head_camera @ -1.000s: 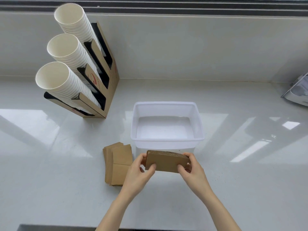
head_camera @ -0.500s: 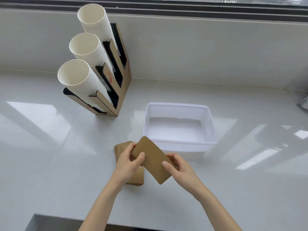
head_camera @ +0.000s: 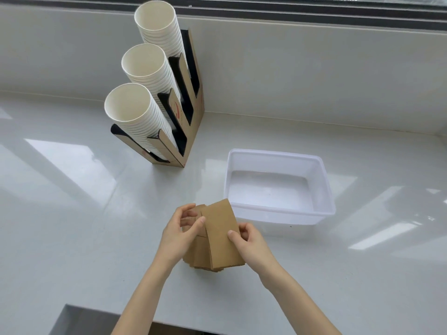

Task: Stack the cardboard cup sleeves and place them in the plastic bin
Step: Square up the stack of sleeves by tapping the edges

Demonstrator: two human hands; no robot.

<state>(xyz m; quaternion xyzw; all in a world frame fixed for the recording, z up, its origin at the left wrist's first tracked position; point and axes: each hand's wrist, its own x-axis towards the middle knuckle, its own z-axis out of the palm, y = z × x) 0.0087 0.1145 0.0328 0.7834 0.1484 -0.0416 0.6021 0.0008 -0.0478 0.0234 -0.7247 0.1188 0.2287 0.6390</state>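
A flat bundle of brown cardboard cup sleeves lies over a second pile of sleeves on the white counter. My left hand pinches the bundle's left edge near the top. My right hand grips its right edge with thumb on top. The lower pile is partly hidden under the bundle and my left hand. The translucent white plastic bin stands just right of and behind the sleeves, with nothing inside it.
A cardboard cup dispenser holding three slanted stacks of white paper cups stands at the back left. A wall and window ledge run behind. The counter's front edge drops off near my forearms at the bottom left.
The bundle held up on edge in front of the bin has swung left, turned flat and come down onto the pile on the counter. Both hands moved with it.
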